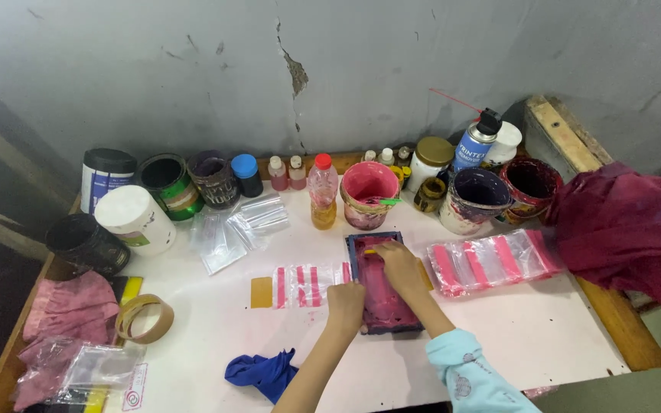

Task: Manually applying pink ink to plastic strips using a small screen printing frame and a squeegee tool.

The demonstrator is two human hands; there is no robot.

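Small blue-framed screen (383,284), smeared pink inside, lying flat near the middle of the white table (545,336), a little toward the front edge. Long axis running from front edge to back wall, tilted slightly leftward at the far end. Left hand (345,302) curled and pressed against the frame's left rail near its front corner, apparently to steady it against sliding. Right hand (399,264) resting inside the frame at its far end, fingers closed over something yellowish, probably a squeegee handle, though mostly hidden. Clear bags with pink stripes (300,285) tucked just left of the frame, touching it; a printed stack of bags (491,260) just to the right. Pink ink tub (369,191) behind, near the back edge, within easy reach. Blue rag (262,372) at the front edge; tape roll (145,318) toward the left edge.
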